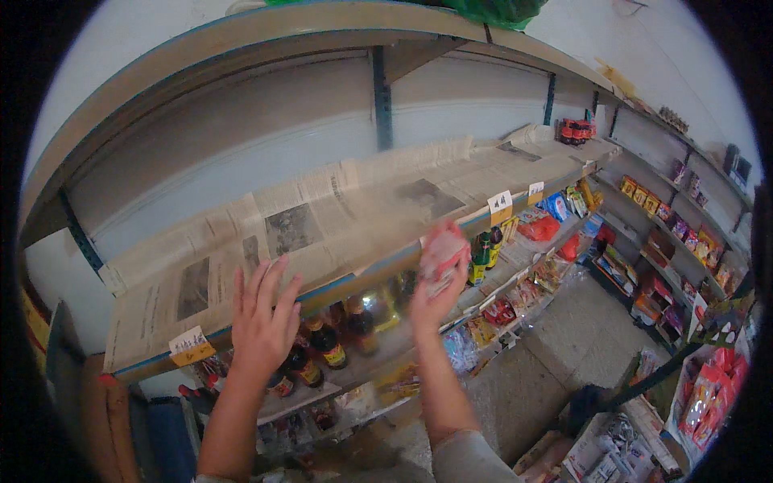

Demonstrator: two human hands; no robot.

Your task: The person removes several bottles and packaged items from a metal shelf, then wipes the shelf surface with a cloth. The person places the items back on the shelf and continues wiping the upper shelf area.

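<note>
Before me runs a long shelf lined with printed newspaper sheets (pixel 235 265). My left hand (pixel 264 320) is empty, fingers spread, at the shelf's front edge; whether it touches the paper I cannot tell. A crumpled red-and-white cloth (pixel 444 256) is gripped in my right hand (pixel 436 302), which is at the front edge farther right and slightly blurred. Between the hands the blue-trimmed shelf edge (pixel 362 273) shows. Price tags, one (pixel 192 345) left of my left hand and another (pixel 500 207) right of the cloth, hang on this edge.
Dark sauce bottles (pixel 328 343) and green bottles (pixel 481 256) stand on the shelf below. A red bottle pack (pixel 577 131) sits at the far right end. Packaged goods fill side shelves (pixel 661 211). Boxes of goods (pixel 610 450) crowd the floor (pixel 543 356) at lower right.
</note>
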